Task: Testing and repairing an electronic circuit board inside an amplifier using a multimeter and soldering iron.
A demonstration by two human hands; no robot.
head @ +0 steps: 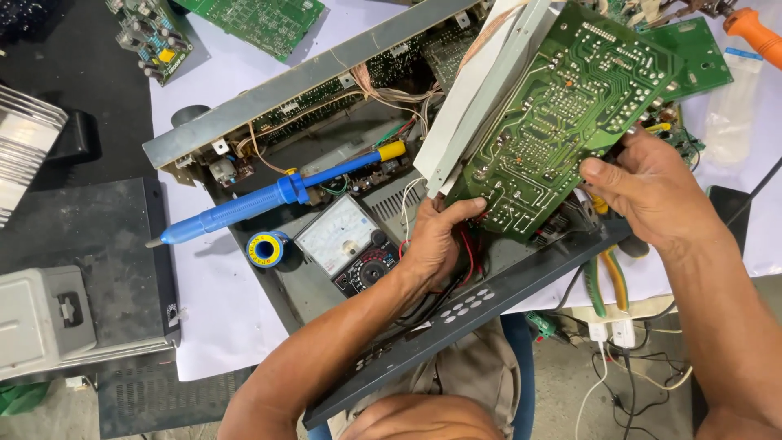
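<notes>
A large green circuit board (562, 106) is tilted up out of an opened metal chassis (301, 90), its solder side facing me. My left hand (436, 240) grips the board's lower left corner, thumb on the solder side, with red and black wires running under the palm. My right hand (648, 191) holds the board's right lower edge, thumb pressed on its face. A pale metal bracket (476, 98) is attached along the board's left side.
A blue desoldering pump (261, 200) lies across the chassis, beside a solder spool (266, 248) and an analogue multimeter (346, 244). More green boards (261, 20) lie at the back. Green-handled pliers (607, 281) and an orange-handled tool (753, 33) sit at right. A grey box (49, 322) stands at left.
</notes>
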